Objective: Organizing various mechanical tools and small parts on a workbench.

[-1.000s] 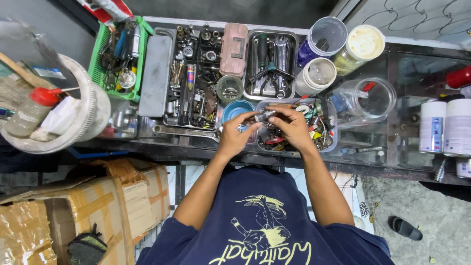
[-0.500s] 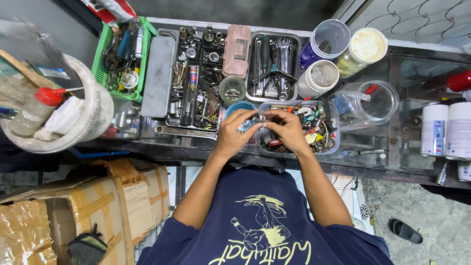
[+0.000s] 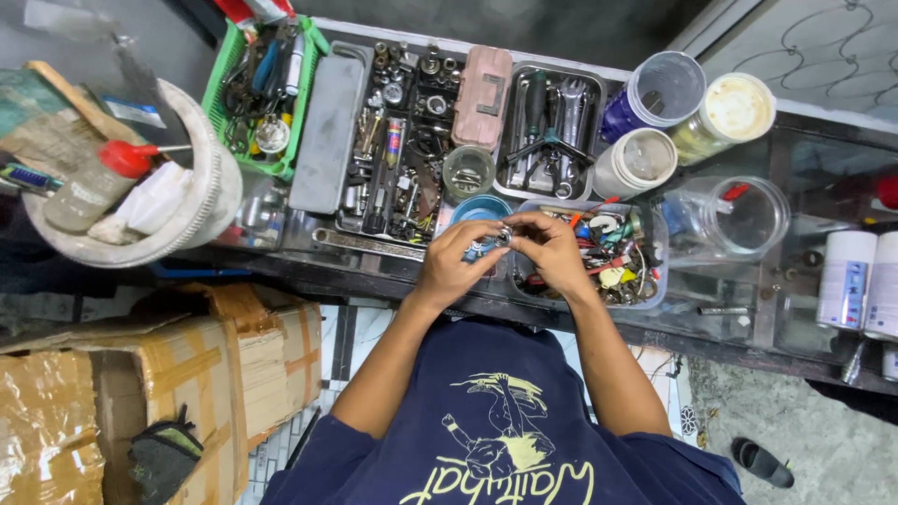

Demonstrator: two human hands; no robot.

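Observation:
My left hand point(image 3: 451, 265) and my right hand point(image 3: 554, 255) meet over the front edge of a glass counter point(image 3: 748, 309). Between their fingertips they pinch a small shiny metal part point(image 3: 503, 237), round and silvery. Right under and beside my right hand lies a clear plastic tub point(image 3: 653, 281) full of mixed small hardware and coloured bits. A small blue bowl point(image 3: 479, 208) sits just behind my left fingers.
Behind the hands stand a black parts tray point(image 3: 402, 140), a metal tray of wrenches point(image 3: 550, 131), a pink case point(image 3: 483, 97), a green basket point(image 3: 262, 84), clear jars point(image 3: 739, 220) and spray cans point(image 3: 847, 281). A long wrench point(image 3: 365, 243) lies left. Cardboard boxes point(image 3: 187, 374) sit below.
The view has shifted and tilted slightly, so the counter sits further right. Both hands stay together on the small metal part, drawn a little lower and closer, fingers turning around it.

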